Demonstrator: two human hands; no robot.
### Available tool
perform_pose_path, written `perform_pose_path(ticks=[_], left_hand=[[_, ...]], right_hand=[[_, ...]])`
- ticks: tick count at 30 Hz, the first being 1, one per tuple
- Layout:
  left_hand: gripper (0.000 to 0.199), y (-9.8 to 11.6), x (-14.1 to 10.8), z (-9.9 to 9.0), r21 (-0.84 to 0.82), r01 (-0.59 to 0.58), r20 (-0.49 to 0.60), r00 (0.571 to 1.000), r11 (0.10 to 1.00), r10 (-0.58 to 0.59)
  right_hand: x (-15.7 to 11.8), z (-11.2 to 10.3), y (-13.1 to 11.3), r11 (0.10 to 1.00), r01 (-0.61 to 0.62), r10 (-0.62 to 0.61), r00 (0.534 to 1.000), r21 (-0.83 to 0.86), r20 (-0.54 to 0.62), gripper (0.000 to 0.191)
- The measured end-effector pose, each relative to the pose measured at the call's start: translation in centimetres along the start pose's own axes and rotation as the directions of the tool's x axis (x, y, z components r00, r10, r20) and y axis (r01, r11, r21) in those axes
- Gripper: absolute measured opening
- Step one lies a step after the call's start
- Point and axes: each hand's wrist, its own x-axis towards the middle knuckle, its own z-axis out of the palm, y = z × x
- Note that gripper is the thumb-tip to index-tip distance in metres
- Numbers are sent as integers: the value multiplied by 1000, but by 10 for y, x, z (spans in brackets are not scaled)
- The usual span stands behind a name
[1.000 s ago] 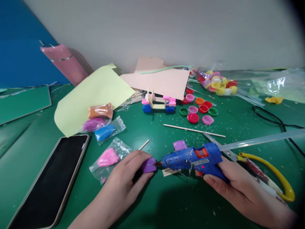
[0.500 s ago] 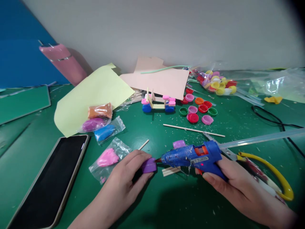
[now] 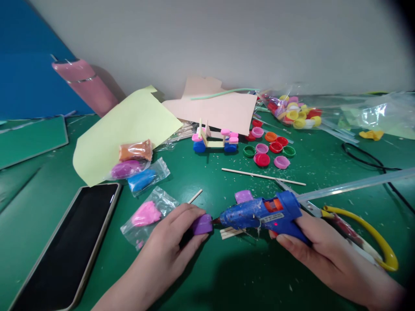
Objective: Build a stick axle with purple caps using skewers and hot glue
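Observation:
A small purple block [image 3: 202, 224] is pinched between the thumb and fingers of my left hand [image 3: 175, 242]. My right hand [image 3: 320, 255] is wrapped round the grip of a blue glue gun [image 3: 256, 212], whose tip points left and meets the block's right side. A clear glue stick [image 3: 356, 185] runs out of the gun's back. Behind the gun lies a second purple block [image 3: 244, 196]. Short wooden sticks [image 3: 229, 233] lie partly under the gun's nozzle. Farther back stands a little stick model [image 3: 215, 140] with blue and pink parts.
Yellow-handled scissors [image 3: 366, 224] lie beside my right hand. A phone [image 3: 65, 246] is at the left, near bagged pink clay [image 3: 145, 214]. Coloured caps [image 3: 275, 147], a long thin stick [image 3: 262, 176], paper sheets [image 3: 126, 125] and a pink bottle [image 3: 87, 84] lie farther back.
The glue gun's tip has shifted very slightly to the right against the block, and the back end of the glue stick has risen a little. My left hand has hardly moved.

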Motion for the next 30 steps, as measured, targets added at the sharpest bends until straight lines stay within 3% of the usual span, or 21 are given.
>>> perform_pose_path(ticks=[7,12,20,30], left_hand=[[21,2,1,0,1,1,-7,1000,1000,-1],[20,1,0,0,-11,-6,-7,1000,1000,6],[21,0,0,1,-15,10,-3,1000,1000,-10],[21,0,0,0,-12,-1,-1,1000,1000,1]], right_hand=[[1,0,-2,994,-57,54,998,90,32,19],[2,-2,0,997,-56,51,996,62,80,20],[3,-7,-3,1000,20,-22,995,17,95,19],[2,-6,0,999,23,-27,992,38,122,26]])
